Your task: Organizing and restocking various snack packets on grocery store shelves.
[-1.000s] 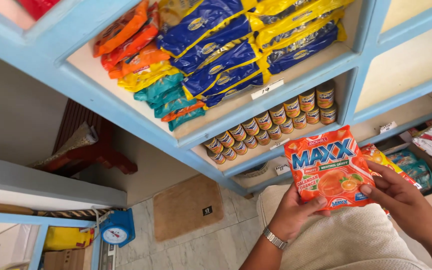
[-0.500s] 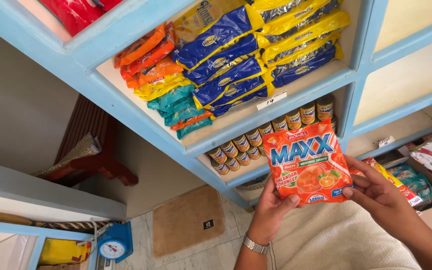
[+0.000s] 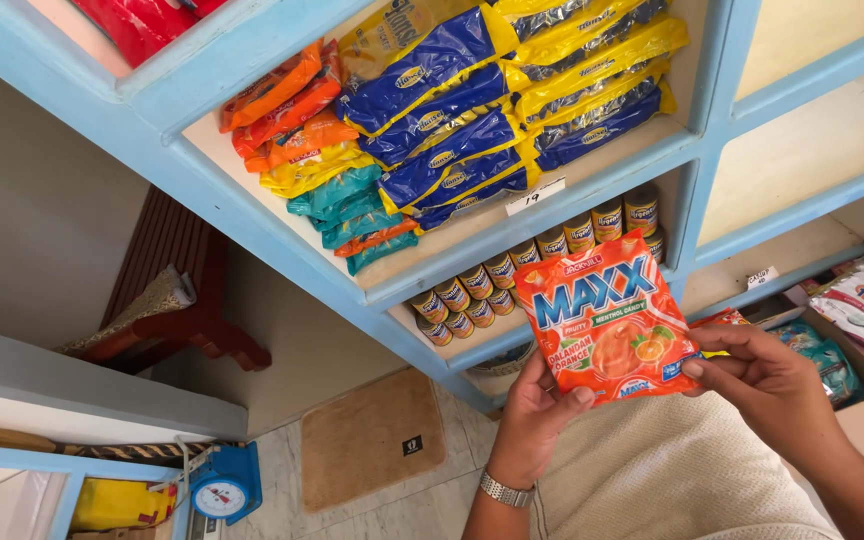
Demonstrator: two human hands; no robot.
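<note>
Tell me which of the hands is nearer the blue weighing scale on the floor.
Left. The left hand grips the orange candy packet, closer to the blue scale; the right hand holds the packet's far edge.

The orange candy bag (image 3: 607, 318) hides some small cans (image 3: 512, 275) on the shelf. The red bags (image 3: 142, 25) up top are cut off.

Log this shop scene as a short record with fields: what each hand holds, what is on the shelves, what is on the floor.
left hand: grips lower left corner of orange candy bag
right hand: pinches the bag's lower right edge
upper shelf: blue-and-yellow packs, orange packs, teal packs
lower shelf: rows of small cans
floor: tan mat, blue weighing scale
</note>
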